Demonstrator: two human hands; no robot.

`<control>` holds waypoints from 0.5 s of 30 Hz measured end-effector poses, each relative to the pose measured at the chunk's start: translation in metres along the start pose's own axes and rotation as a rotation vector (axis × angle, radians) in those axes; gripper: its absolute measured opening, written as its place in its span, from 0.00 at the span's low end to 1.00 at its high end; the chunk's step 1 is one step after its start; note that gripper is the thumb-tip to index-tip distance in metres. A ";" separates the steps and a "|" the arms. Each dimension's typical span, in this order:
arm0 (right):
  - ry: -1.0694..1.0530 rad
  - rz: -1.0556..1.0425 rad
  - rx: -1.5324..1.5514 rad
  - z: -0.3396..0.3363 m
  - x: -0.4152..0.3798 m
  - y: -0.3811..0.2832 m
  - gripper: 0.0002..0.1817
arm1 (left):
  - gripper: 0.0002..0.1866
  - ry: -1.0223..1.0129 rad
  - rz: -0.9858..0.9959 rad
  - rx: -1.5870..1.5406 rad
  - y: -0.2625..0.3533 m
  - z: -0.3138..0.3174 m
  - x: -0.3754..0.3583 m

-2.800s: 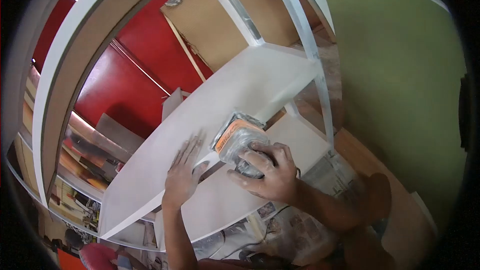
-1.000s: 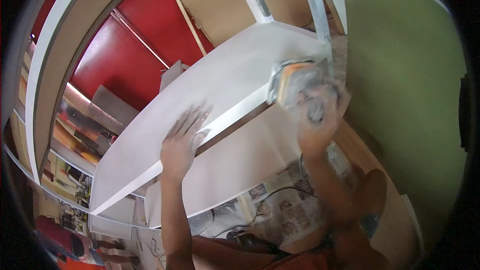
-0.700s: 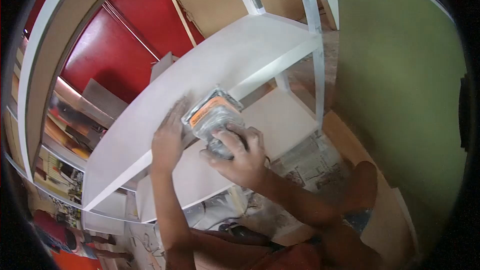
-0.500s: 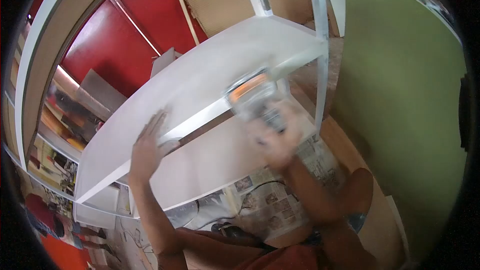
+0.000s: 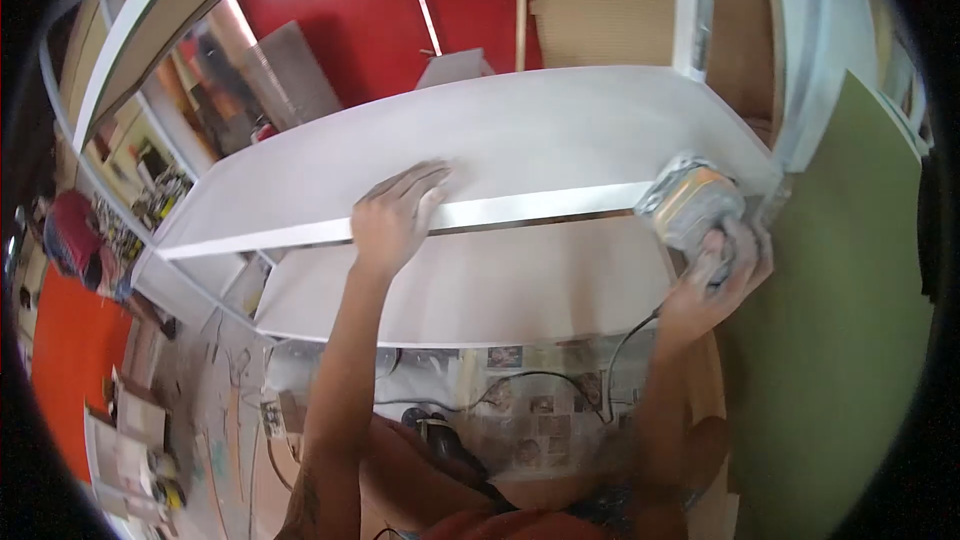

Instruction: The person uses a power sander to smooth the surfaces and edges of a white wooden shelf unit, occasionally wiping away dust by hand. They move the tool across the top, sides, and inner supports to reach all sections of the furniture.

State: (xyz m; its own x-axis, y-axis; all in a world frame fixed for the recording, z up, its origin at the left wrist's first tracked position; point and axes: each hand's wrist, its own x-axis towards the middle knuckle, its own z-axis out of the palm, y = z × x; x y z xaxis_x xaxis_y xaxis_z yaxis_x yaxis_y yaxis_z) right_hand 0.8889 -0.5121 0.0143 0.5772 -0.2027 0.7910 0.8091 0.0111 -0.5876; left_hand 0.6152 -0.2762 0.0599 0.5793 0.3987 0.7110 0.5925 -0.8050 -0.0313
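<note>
My right hand [image 5: 728, 265] is wrapped round a dusty power sander [image 5: 695, 205] with an orange band. The sander is tilted against the front edge of a white shelf board [image 5: 520, 140], near its right end. Farther left, my left hand [image 5: 395, 215] lies across the same edge, its dusty fingers stretched out over the top. Below is a second pale shelf board [image 5: 480, 290]. A dark cord [image 5: 620, 350] loops beneath the sander.
White frame posts [image 5: 692, 10] rise at the shelf's back right. A large green panel [image 5: 840, 320] stands on the right. Newspaper [image 5: 540, 430] covers the floor near my legs. Another person [image 5: 80, 240] is at far left, by an orange surface [image 5: 75, 360].
My right hand has carried the sander rightward along the shelf edge. My left hand stays on the edge, fingers closer together. The view has turned, so the shelf now lies more level.
</note>
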 end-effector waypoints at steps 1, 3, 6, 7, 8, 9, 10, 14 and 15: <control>-0.051 -0.060 0.038 0.004 -0.013 -0.016 0.16 | 0.19 0.000 0.010 -0.124 -0.003 -0.001 -0.001; -0.121 -0.123 0.104 0.013 -0.040 -0.047 0.17 | 0.21 0.040 0.079 -0.314 -0.005 0.004 -0.014; -0.216 -0.161 0.267 0.022 -0.085 -0.085 0.16 | 0.29 0.002 0.385 -0.576 0.020 -0.003 -0.042; -0.275 -0.161 0.265 0.023 -0.099 -0.096 0.15 | 0.33 -0.283 0.405 -0.492 0.041 -0.013 -0.051; -0.330 -0.159 0.260 0.025 -0.109 -0.104 0.14 | 0.42 -0.571 0.419 -0.407 0.059 -0.018 -0.063; -0.317 -0.185 0.263 0.029 -0.114 -0.110 0.13 | 0.42 -0.568 0.402 -0.397 0.063 -0.011 -0.078; -0.326 -0.187 0.279 0.030 -0.117 -0.113 0.13 | 0.46 -0.339 0.435 -0.466 0.064 -0.001 -0.092; -0.497 -0.331 0.326 0.031 -0.129 -0.116 0.15 | 0.53 -0.149 0.321 -0.475 0.061 -0.007 -0.108; -0.544 -0.342 0.349 0.033 -0.136 -0.120 0.16 | 0.53 -0.152 0.306 -0.477 0.054 -0.004 -0.114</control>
State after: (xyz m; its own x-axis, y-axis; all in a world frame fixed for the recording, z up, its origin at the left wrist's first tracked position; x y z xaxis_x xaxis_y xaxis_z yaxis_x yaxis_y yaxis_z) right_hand 0.7175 -0.4533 -0.0171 0.1856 0.2631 0.9467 0.8895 0.3644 -0.2757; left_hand 0.5791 -0.3671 -0.0198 0.7788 0.1468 0.6098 0.0880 -0.9882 0.1255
